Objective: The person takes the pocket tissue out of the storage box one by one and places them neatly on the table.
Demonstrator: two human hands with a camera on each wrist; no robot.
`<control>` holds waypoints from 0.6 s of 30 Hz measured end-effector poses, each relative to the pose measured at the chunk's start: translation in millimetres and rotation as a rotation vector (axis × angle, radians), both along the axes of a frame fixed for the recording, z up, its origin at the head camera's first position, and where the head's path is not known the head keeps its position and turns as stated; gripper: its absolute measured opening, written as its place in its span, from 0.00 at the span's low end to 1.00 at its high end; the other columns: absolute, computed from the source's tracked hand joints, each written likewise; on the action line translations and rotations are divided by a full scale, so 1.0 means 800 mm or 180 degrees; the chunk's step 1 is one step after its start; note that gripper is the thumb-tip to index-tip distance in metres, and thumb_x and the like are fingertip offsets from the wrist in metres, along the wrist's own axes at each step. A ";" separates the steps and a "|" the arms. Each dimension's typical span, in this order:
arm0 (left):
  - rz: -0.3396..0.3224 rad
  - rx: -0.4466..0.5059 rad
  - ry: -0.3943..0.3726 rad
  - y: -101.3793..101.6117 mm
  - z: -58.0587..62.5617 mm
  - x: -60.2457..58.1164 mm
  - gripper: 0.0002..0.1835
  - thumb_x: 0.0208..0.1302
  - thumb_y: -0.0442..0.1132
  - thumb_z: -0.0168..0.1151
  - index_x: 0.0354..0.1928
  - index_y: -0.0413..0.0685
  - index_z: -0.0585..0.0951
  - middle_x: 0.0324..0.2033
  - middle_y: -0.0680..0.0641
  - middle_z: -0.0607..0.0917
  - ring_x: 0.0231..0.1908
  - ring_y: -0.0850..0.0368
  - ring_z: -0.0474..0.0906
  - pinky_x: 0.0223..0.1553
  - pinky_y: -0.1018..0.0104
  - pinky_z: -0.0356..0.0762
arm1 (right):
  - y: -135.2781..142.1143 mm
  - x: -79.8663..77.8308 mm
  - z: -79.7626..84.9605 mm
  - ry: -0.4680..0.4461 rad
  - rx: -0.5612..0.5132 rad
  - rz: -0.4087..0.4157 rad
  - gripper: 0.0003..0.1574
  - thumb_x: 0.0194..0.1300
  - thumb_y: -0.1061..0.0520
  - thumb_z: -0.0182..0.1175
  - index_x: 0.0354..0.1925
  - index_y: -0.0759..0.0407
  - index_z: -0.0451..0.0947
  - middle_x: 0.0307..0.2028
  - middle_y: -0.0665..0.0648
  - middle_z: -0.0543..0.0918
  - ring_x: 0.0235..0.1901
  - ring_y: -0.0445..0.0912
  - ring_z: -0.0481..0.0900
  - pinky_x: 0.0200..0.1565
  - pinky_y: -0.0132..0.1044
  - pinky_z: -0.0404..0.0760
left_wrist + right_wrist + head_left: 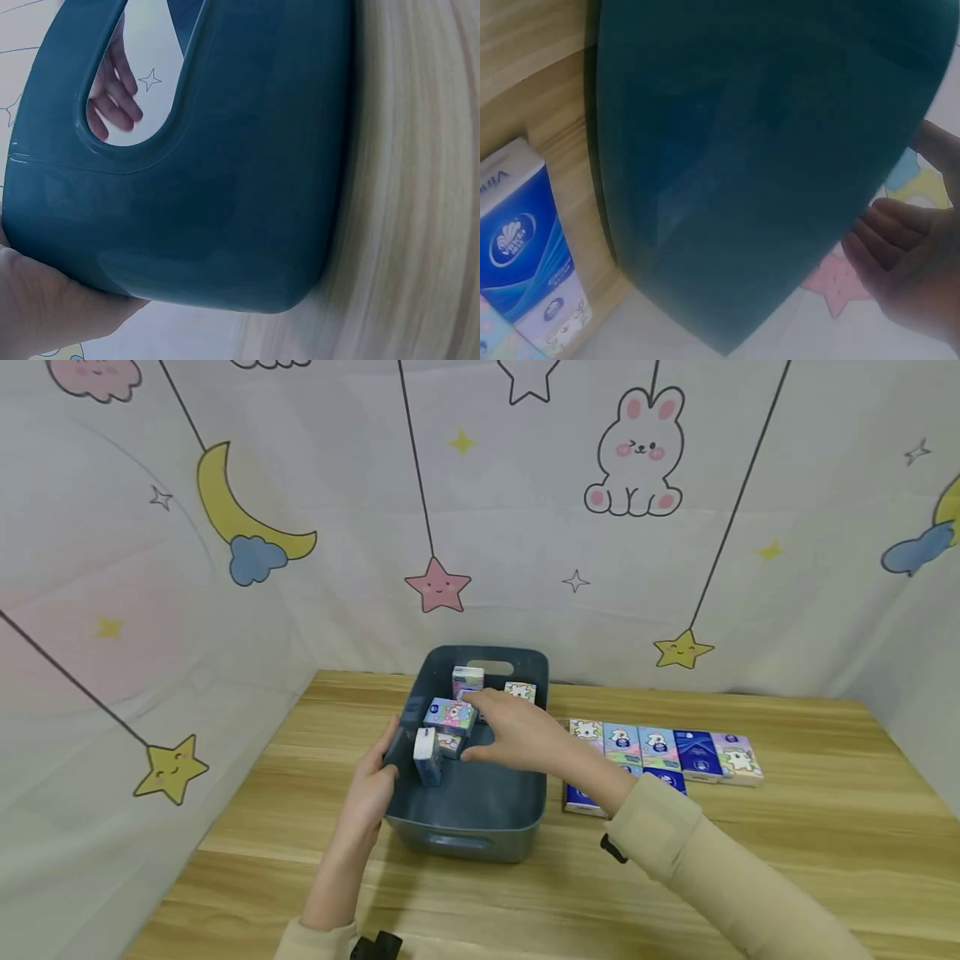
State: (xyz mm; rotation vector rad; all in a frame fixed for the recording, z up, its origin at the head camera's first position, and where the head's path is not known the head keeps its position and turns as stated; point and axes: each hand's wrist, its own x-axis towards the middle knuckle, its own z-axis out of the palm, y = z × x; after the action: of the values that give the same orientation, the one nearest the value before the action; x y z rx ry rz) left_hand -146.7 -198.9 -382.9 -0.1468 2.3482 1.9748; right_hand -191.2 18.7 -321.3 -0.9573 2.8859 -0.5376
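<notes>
On the desk (810,860), toward the back left corner: bin with packs, both hands at it

Bin (517,842) sits upright, long side running front to back. Left hand (371,785) is clamped on its left rim, thumb toward the near end. Right hand (517,731) is over the bin's middle, thumb and fingers spread apart. No pack visible in its grasp; can't tell if the fingertips touch one. Hands are apart from each other.

Inside the bin:
- white-topped pack (427,758) on end, by the left wall
- bunny-print pack (448,712) flat, overlapping a lower pack (451,745)
- purple pack (468,677) upright at the far end
- cow-print pack (520,691) toward the far right corner

Right of the bin, on the desk: packs laid flat in two rows. Back row is five side by side, incl. a dark blue pack (698,755); purple end pack (738,760) is nearest the desk's right edge. Front row partly hidden by the right arm; blue corner pack (585,802) is just beside the bin.

Printed sheet (525,535) hangs behind the back edge.
</notes>
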 end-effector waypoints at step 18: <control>-0.0041 -0.0087 -0.0169 0.002 -0.001 -0.001 0.40 0.63 0.26 0.33 0.75 0.69 0.48 0.76 0.55 0.44 0.76 0.49 0.34 0.72 0.39 0.43 | -0.090 -0.016 -0.040 0.0237 0.0327 0.0239 0.46 0.59 0.41 0.65 0.68 0.61 0.64 0.61 0.58 0.76 0.58 0.49 0.77 0.56 0.39 0.78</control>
State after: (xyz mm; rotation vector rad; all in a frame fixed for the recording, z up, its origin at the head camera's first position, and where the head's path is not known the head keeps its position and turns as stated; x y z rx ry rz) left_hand -147.5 -197.7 -384.1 -0.1829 2.3381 1.9095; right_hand -204.0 -53.1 -353.3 -1.0870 2.8952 -0.3522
